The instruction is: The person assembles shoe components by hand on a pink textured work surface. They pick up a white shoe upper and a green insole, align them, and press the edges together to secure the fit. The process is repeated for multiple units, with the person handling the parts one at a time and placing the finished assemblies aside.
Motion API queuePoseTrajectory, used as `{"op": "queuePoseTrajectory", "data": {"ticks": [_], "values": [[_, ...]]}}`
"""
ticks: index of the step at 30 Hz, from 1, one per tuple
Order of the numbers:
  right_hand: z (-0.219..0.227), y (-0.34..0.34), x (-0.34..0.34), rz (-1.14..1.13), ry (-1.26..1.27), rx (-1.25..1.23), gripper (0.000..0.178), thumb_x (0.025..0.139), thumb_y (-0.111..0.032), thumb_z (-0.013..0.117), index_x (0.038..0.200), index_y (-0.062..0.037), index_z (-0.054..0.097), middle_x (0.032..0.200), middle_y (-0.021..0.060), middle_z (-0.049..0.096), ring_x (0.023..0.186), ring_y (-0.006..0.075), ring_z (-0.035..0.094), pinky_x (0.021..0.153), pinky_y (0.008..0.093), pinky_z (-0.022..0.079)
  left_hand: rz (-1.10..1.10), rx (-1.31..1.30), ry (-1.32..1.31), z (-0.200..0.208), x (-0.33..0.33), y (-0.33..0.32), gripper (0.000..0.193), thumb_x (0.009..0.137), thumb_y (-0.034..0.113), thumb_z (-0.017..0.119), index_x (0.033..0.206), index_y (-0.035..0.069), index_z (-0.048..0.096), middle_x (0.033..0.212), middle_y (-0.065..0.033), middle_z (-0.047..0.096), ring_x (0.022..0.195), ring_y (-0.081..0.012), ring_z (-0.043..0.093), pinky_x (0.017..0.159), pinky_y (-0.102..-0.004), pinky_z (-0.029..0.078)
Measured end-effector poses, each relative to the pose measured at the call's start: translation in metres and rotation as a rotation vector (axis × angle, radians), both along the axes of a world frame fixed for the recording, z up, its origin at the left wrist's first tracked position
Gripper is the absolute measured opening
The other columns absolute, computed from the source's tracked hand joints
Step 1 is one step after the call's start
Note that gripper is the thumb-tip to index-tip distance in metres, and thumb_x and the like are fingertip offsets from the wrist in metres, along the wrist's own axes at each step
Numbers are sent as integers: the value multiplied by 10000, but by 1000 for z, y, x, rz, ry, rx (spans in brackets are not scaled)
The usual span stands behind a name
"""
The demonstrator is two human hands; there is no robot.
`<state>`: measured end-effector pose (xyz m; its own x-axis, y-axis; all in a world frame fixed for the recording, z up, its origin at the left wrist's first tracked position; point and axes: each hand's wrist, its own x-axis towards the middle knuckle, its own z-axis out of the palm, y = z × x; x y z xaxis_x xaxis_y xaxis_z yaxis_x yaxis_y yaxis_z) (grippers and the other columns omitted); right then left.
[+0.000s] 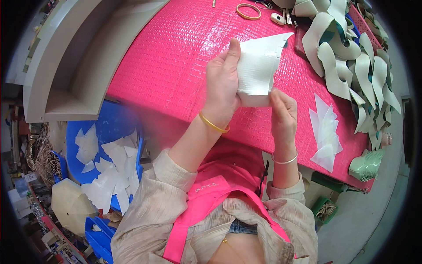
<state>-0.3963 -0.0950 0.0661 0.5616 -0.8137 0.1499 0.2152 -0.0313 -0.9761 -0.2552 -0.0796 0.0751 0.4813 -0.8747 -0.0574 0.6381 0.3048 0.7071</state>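
Above the pink-covered table (162, 66), a white sheet-like cut piece (259, 66) is held up between my two hands. Its right edge is notched, and a bit of teal shows at the upper right corner. My left hand (223, 79) grips the piece's left side, thumb on the front and the other fingers hidden behind. At the lower right corner, my right hand (283, 110) pinches the edge between thumb and curled fingers. Thin translucent white scraps (325, 132) lie on the table to the right of my right hand.
Curved cream pieces with teal undersides (338, 61) are heaped at the far right. A gold-coloured ring (248, 12) and a small white device (277, 18) lie at the back. Left stands a grey open-fronted housing (66, 66). Below it, a blue bin (79, 163) holds white pieces.
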Motion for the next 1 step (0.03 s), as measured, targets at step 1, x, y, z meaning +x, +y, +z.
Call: {"op": "queuePoseTrajectory", "data": {"ticks": [1], "values": [[1,0,6,-45,-42,2,174,872,-188,541,952,-61,627,781,76,617,694,178,505,696,253,362,48,-6,-63,0,1,-1,422,896,368,487,954,-37,588,791,-105,644,661,-150,635,577,-271,528]]}}
